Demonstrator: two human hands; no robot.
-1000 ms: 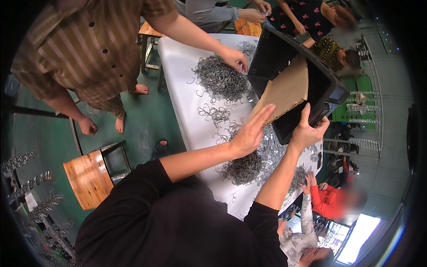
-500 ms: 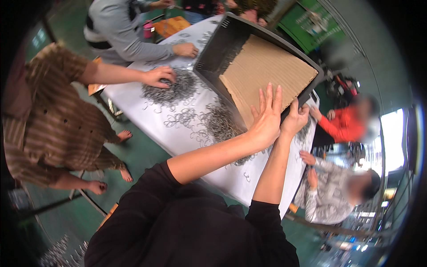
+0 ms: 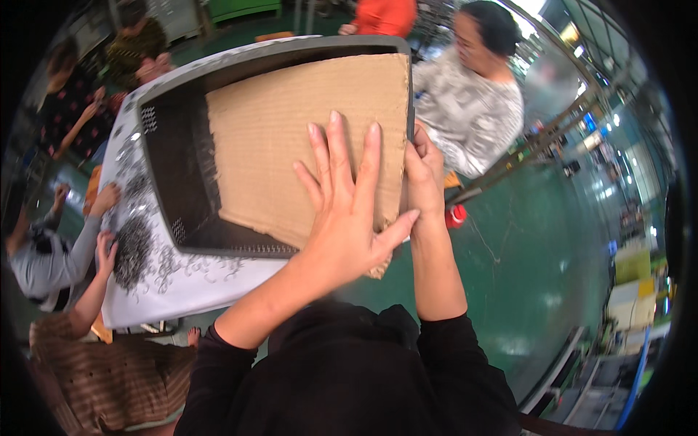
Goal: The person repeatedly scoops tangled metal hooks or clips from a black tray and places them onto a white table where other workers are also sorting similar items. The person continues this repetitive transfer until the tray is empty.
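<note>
Item: cardboard point(image 3: 305, 138) lining tilted crate point(image 3: 182, 123) above table point(image 3: 182, 283); left hand point(image 3: 345, 211) flat, fingers spread on it; right hand point(image 3: 425, 171) gripping crate rim; risk—sheet slipping if palm pressure eases.

floor point(image 3: 552, 240): green, glossy | white-covered table point(image 3: 182, 287) at left | bright windows point(image 3: 574, 33) upper right

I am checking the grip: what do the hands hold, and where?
The right hand grips the grey crate by its rim; the left hand presses flat on the cardboard sheet.
</note>
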